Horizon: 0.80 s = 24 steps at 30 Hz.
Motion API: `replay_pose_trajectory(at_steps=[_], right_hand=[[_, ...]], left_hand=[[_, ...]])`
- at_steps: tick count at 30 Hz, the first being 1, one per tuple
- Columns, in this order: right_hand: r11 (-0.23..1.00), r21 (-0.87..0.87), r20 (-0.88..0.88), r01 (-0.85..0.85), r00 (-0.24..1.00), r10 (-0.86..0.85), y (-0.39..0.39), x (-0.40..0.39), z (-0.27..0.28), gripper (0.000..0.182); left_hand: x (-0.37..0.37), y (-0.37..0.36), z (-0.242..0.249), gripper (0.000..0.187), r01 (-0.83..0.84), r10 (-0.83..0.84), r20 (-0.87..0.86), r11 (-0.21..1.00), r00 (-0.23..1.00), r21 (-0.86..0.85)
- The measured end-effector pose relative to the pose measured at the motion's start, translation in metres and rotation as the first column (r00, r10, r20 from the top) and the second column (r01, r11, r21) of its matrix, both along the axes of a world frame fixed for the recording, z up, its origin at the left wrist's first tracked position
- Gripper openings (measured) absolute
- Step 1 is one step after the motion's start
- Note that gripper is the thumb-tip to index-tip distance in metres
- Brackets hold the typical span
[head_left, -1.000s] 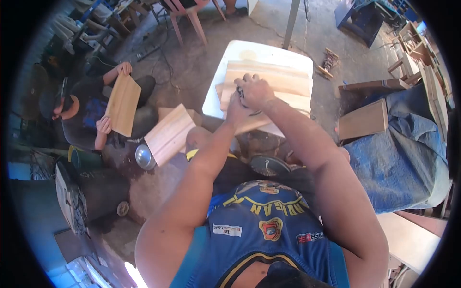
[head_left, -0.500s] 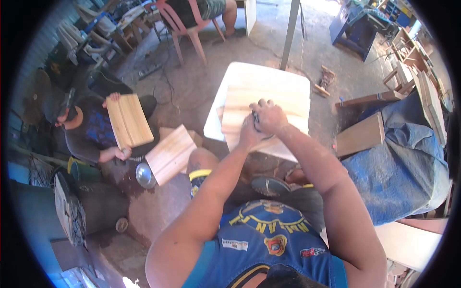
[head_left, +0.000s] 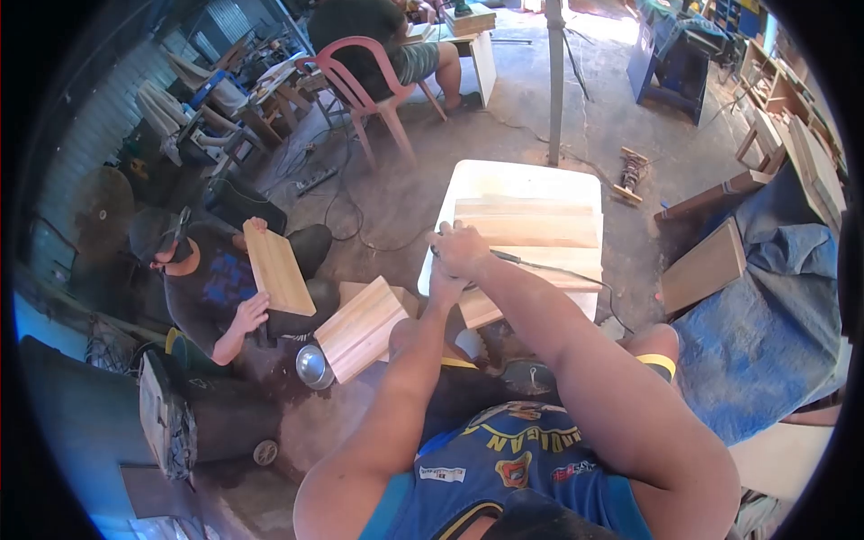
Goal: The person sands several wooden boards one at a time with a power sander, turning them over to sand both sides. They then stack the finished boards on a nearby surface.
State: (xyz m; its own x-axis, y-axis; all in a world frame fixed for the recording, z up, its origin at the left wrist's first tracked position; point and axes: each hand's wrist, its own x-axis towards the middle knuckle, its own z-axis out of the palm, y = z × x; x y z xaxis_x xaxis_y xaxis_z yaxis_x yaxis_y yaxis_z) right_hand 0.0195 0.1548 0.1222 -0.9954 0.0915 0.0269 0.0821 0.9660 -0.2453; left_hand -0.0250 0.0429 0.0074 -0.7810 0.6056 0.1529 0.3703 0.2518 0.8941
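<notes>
A pale striped wooden board [head_left: 549,264] lies on a white table [head_left: 490,175] in front of me. Both my hands are together at its left edge, closed around a dark corded power tool, mostly hidden beneath them. My right hand [head_left: 463,251] is on top, fingers curled. Lower and closer to me, my left hand [head_left: 445,286] grips from the side. A black cord [head_left: 562,269] runs from the tool across the board and off the table's right side. Another piece of board [head_left: 479,310] shows under the near edge.
On the left, a seated co-worker [head_left: 211,279] holds a wooden board [head_left: 277,270]. More boards [head_left: 362,328] lean beside a metal bowl [head_left: 314,367]. A post [head_left: 555,90] stands behind the table. A blue tarp [head_left: 765,333] covers things at right; a pink chair [head_left: 364,99] stands behind.
My hands have moved left across the board with the tool, uncovering its cord. The co-worker's board is tilted more edge-on, and their lower hand has shifted onto its face. My view has shifted.
</notes>
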Motion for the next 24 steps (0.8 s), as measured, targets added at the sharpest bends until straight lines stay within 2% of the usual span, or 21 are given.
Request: replay_pose_trajectory(at_steps=[4, 6, 8, 10, 12, 14, 18, 20, 24], right_hand=[[0.999, 0.010, 0.073, 0.036, 0.997, -0.037, 0.000, 0.009, 0.003, 0.038], [0.999, 0.018, 0.063, 0.050, 0.997, -0.051, 0.009, 0.018, 0.005, 0.038], [0.997, -0.006, 0.057, 0.075, 0.996, -0.075, 0.018, 0.029, -0.003, 0.037], [0.996, 0.028, -0.061, 0.090, 0.994, -0.088, 0.032, 0.038, -0.027, 0.041], [0.990, 0.053, -0.062, 0.129, 0.990, -0.126, 0.042, 0.056, -0.020, 0.040], [0.987, 0.025, -0.011, 0.160, 0.987, -0.160, 0.051, 0.082, 0.000, 0.038], [0.977, 0.006, 0.081, 0.213, 0.974, -0.213, 0.076, 0.113, 0.003, 0.043], [0.967, 0.002, 0.055, 0.254, 0.966, -0.254, 0.084, 0.131, 0.004, 0.044], [0.949, 0.026, 0.052, 0.314, 0.948, -0.315, 0.104, 0.159, 0.003, 0.044]], left_hand=[[0.003, 0.001, -0.004, 0.084, 0.065, -0.067, 0.078, 0.998, 0.995, 0.019], [0.001, 0.013, -0.009, 0.089, 0.092, -0.109, -0.108, 0.985, 0.988, -0.145], [0.004, 0.026, -0.011, 0.093, 0.157, -0.178, -0.085, 0.965, 0.980, -0.209], [0.011, 0.039, -0.029, 0.091, 0.160, -0.239, -0.350, 0.958, 0.906, -0.239], [0.024, 0.052, -0.034, 0.088, 0.197, -0.212, -0.109, 0.971, 0.971, -0.136], [0.045, 0.060, -0.019, 0.087, 0.224, -0.236, -0.138, 0.970, 0.962, -0.094], [0.079, 0.089, -0.010, 0.086, 0.270, -0.273, -0.121, 0.962, 0.954, -0.043], [0.101, 0.098, 0.015, 0.085, 0.333, -0.333, -0.134, 0.943, 0.933, -0.026], [0.120, 0.118, 0.009, 0.087, 0.339, -0.347, -0.113, 0.937, 0.931, -0.081]])
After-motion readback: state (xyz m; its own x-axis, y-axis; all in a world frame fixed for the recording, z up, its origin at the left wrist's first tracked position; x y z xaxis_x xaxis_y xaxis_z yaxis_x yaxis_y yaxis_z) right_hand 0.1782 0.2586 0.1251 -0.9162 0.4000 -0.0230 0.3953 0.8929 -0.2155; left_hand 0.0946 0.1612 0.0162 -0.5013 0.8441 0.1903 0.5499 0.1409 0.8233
